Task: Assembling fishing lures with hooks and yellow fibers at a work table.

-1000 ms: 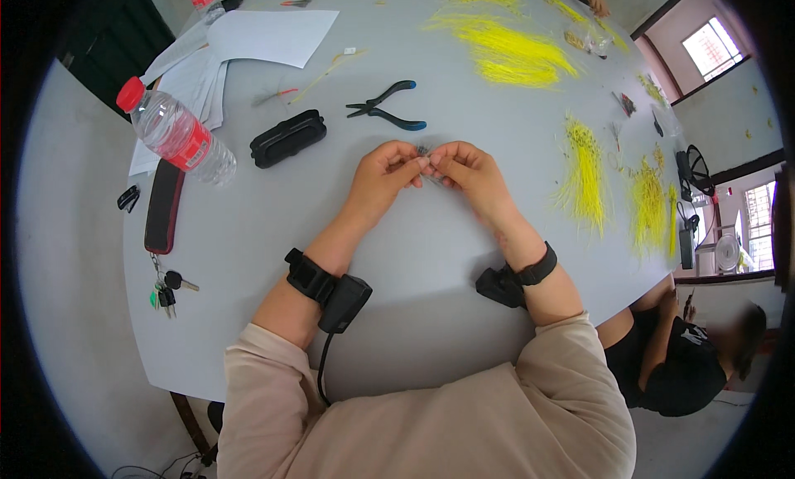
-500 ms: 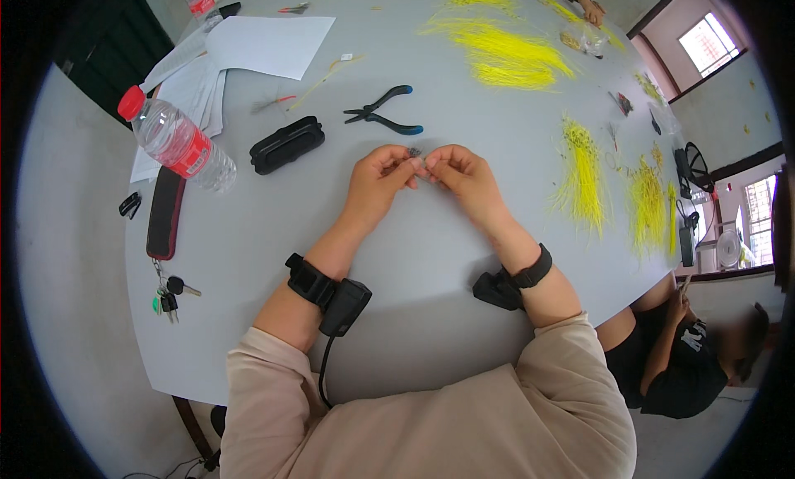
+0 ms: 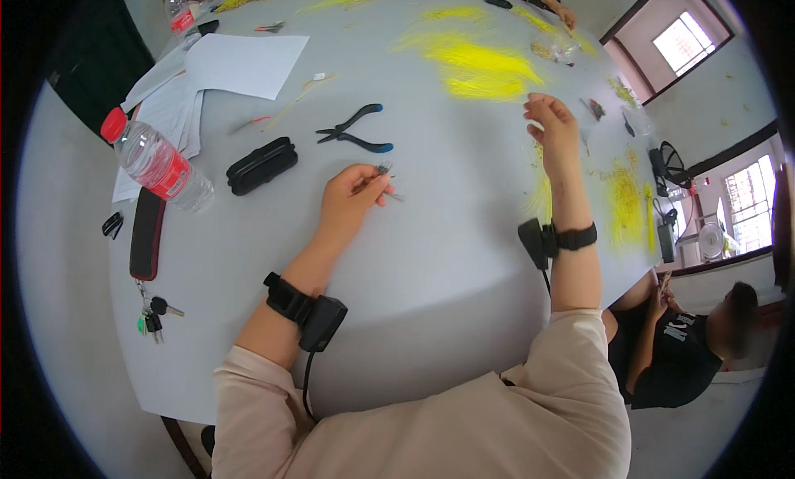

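My left hand [image 3: 349,199] rests on the grey table [image 3: 431,255] and pinches a small dark part with thin wires [image 3: 385,173] between thumb and fingers. My right hand [image 3: 553,127] is lifted and stretched out to the right, above the table near a heap of yellow wires [image 3: 476,65]; its fingers are loosely curled and I see nothing in them. Black-handled pliers [image 3: 354,131] lie just beyond my left hand. Both wrists carry black bands with small devices.
A black case [image 3: 261,164] lies left of the pliers, a red-capped water bottle [image 3: 153,160] further left, with white papers [image 3: 224,69] behind. Keys [image 3: 153,313] and a dark strap sit near the left edge. More yellow wires [image 3: 625,202] lie right. A seated person [image 3: 687,338] is at lower right.
My hands were together over the small part at the table's middle. Now the right hand has let go and swung up and to the right; the left hand keeps the part.
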`<state>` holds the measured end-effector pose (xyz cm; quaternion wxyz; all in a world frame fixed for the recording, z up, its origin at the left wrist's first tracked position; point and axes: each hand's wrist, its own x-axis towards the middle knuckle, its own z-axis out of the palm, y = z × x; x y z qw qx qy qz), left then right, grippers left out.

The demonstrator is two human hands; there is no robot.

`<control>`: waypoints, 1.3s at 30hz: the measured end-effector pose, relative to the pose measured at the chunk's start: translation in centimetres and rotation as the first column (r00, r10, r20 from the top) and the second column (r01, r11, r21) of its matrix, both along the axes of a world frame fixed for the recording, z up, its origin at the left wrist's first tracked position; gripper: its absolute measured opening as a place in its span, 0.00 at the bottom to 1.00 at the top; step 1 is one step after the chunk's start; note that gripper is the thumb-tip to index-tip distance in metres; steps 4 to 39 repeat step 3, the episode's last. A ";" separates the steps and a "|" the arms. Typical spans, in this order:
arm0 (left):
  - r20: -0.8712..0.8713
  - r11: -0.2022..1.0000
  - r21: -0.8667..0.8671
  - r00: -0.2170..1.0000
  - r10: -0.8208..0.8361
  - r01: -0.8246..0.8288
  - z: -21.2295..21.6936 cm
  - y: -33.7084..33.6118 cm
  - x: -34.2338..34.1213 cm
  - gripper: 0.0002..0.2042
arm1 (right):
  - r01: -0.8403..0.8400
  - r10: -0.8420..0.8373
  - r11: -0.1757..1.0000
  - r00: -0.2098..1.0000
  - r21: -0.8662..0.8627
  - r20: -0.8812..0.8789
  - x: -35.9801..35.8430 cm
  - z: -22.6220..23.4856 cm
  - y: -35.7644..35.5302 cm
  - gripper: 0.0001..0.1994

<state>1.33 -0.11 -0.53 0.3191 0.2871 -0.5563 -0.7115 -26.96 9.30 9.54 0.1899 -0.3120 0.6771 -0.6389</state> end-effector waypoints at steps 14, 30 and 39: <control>-0.004 1.000 0.000 1.000 -0.005 0.005 0.1 0.0 0.1 0.06 | 0.039 -0.035 0.999 0.983 -0.019 0.180 -4.0 -0.1 -0.7 0.09; -0.004 1.000 0.000 1.000 -0.005 0.005 0.1 0.0 0.1 0.06 | 0.039 -0.035 0.999 0.983 -0.019 0.180 -4.0 -0.1 -0.7 0.09; -0.004 1.000 0.000 1.000 -0.005 0.005 0.1 0.0 0.1 0.06 | 0.039 -0.035 0.999 0.983 -0.019 0.180 -4.0 -0.1 -0.7 0.09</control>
